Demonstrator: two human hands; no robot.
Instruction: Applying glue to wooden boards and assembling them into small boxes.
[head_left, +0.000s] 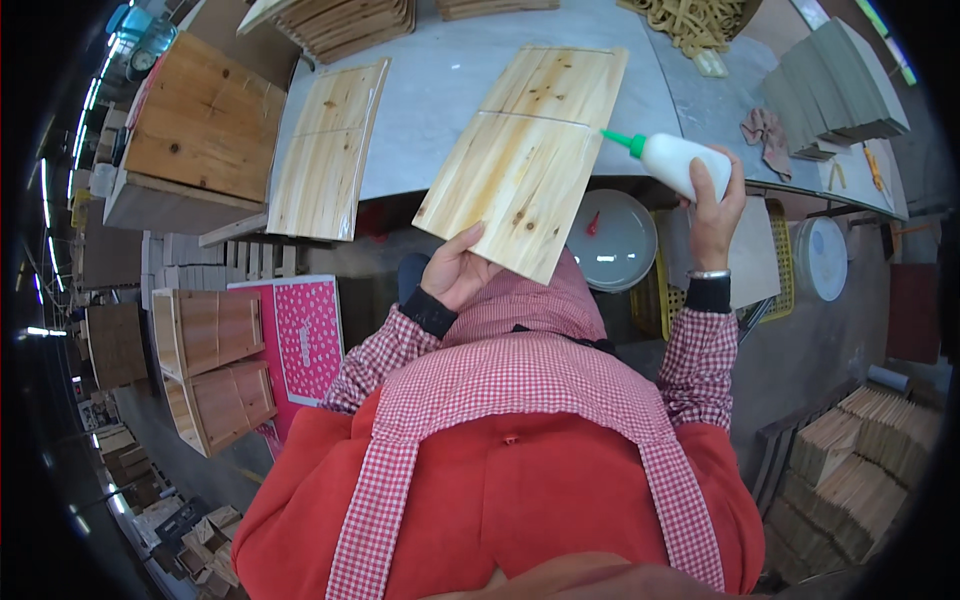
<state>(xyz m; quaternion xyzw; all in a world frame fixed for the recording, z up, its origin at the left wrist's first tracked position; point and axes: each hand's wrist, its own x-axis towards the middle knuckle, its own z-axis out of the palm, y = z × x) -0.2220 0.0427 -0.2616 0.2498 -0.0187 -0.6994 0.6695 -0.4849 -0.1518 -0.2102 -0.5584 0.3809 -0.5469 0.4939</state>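
My left hand (462,268) grips the near edge of a pale wooden board (525,165), its thumb lying on top. The board is tilted, with its far end over the table, and a groove crosses its upper part. My right hand (715,205) is wrapped round a white squeeze bottle (682,165) with a green nozzle. The nozzle tip is at the board's right edge, close to the groove's end. A second wooden board (325,150) lies to the left on the table, with a similar groove and a shiny line along its right edge.
The light table (420,90) carries stacked boards (350,25) at the back, wood strips (690,22), a crumpled cloth (768,140) and grey panels (835,85). A wooden box (205,115) stands left. Below are a round basin (612,240), a yellow crate (778,262) and wooden crates (215,330).
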